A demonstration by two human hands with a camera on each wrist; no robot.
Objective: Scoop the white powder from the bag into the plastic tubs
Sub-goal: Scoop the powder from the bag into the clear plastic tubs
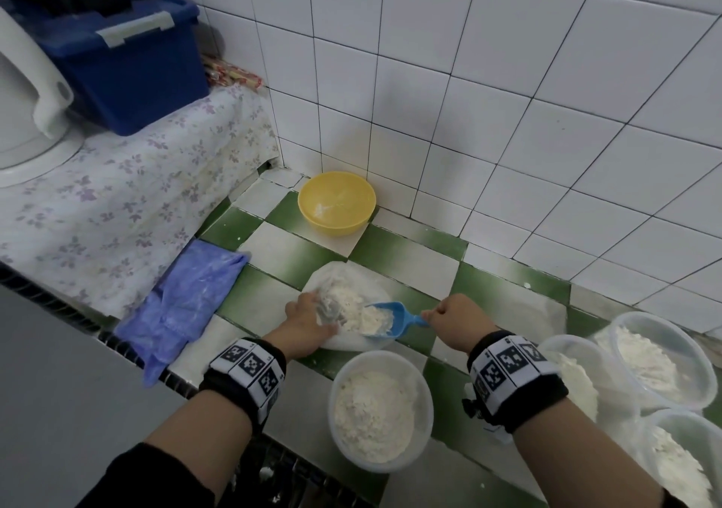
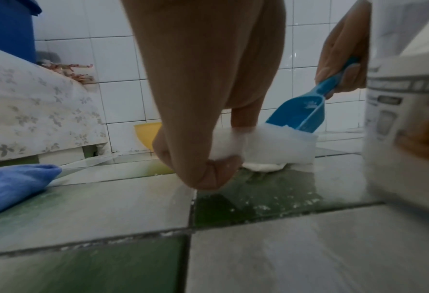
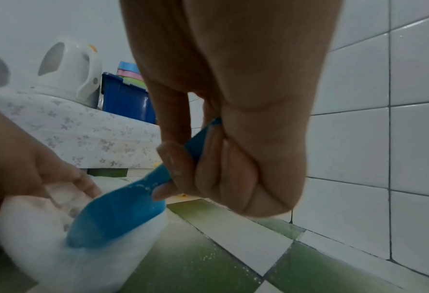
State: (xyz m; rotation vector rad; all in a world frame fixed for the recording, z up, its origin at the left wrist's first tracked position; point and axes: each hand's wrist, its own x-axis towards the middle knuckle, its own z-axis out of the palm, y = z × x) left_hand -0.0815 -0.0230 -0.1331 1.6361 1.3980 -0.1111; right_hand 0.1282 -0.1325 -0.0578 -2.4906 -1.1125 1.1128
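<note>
The right hand point(image 1: 455, 322) has its fingers curled tight around the handle of a blue scoop point(image 1: 385, 318), and the thumb presses on top of the handle, as the right wrist view shows. The scoop is full of white powder point(image 1: 373, 316) and its front end sits inside the open mouth of the clear plastic bag point(image 1: 347, 280), which lies on the green and white tiled counter point(image 1: 406, 249). The left hand point(image 1: 308, 322) pinches the near edge of the bag's mouth, with thumb and fingers closed on the plastic (the left wrist view shows the white plastic bunched between them). Right in front of the bag, near the counter's edge, stands a round plastic tub point(image 1: 381, 410) with a heap of powder in it. Three more tubs point(image 1: 660, 359) with powder stand close together on the right. A yellow bowl point(image 1: 336, 202) sits in the corner by the white wall tiles point(image 1: 508, 97), well apart from the bag. A blue cloth point(image 1: 187, 304) lies to the left of the bag. Farther left, a flowery cloth point(image 1: 129, 202) covers a raised spot, and on it stand a blue box point(image 1: 129, 65) and a white kettle point(image 1: 23, 97).
</note>
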